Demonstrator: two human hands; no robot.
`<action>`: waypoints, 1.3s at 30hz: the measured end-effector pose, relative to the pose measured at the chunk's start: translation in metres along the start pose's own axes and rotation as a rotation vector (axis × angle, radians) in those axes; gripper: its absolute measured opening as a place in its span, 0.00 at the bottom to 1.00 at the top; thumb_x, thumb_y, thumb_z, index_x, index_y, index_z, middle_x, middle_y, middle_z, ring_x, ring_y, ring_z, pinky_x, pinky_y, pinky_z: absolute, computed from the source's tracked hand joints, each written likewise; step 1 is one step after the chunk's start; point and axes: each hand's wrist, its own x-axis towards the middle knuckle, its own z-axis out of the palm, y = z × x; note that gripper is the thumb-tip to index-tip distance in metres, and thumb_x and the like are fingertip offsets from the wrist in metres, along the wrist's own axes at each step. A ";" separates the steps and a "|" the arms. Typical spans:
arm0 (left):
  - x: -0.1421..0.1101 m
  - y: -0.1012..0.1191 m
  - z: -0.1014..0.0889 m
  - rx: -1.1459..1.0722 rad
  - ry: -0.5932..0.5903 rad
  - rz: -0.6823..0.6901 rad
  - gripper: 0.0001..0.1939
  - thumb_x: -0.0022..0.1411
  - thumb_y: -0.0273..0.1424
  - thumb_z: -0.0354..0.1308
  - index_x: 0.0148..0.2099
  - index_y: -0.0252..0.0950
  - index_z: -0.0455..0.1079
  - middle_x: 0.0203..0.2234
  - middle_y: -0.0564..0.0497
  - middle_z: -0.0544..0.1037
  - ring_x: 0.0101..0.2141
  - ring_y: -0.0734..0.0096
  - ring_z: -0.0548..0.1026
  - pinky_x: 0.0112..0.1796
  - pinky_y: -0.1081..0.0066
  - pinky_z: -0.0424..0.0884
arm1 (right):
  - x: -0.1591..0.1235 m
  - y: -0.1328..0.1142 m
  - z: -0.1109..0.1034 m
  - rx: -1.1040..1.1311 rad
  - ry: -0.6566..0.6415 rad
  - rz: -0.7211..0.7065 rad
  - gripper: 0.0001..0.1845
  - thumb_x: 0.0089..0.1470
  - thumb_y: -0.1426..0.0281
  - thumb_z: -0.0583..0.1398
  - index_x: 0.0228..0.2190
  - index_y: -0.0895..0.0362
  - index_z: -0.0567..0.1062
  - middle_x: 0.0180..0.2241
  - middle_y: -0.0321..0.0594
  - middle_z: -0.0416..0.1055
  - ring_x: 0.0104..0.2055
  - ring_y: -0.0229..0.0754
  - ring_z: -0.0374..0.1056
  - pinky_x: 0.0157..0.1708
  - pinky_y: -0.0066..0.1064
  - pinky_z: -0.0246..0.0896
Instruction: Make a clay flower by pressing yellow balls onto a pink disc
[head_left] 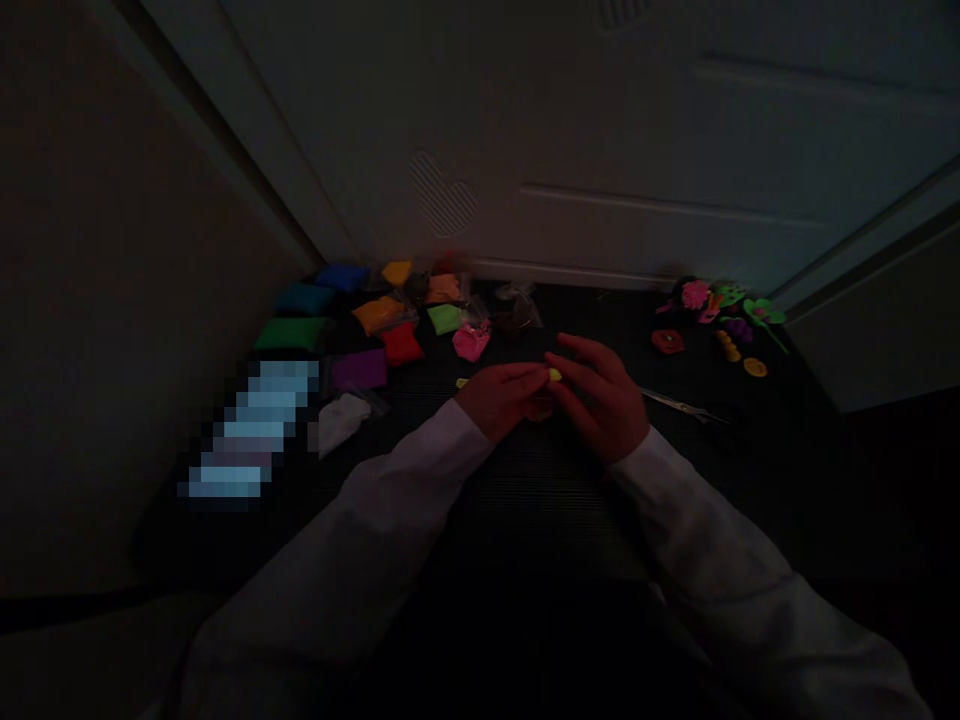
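Fingers [519,383] of left hand [496,402] and right hand [604,398] grip one small yellow piece [555,375].

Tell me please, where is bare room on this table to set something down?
Bare patches seem to lie on the table between the sleeves, and behind the right hand, left of the red piece. Crowded: back left, with coloured packets; back right, with flower shapes.

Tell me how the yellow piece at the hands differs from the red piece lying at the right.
The yellow piece is between the left hand and right hand; the red piece lies on the table. The yellow piece looks bright, its visible part small; the red piece is darker and larger.
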 end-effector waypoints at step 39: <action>-0.004 0.006 0.001 -0.552 0.050 -0.024 0.10 0.36 0.26 0.67 0.24 0.32 0.71 0.16 0.54 0.73 0.21 0.78 0.71 0.23 0.77 0.66 | -0.006 -0.008 -0.016 0.025 0.087 0.058 0.16 0.46 0.73 0.56 0.40 0.56 0.69 0.44 0.45 0.65 0.48 0.43 0.62 0.49 0.43 0.58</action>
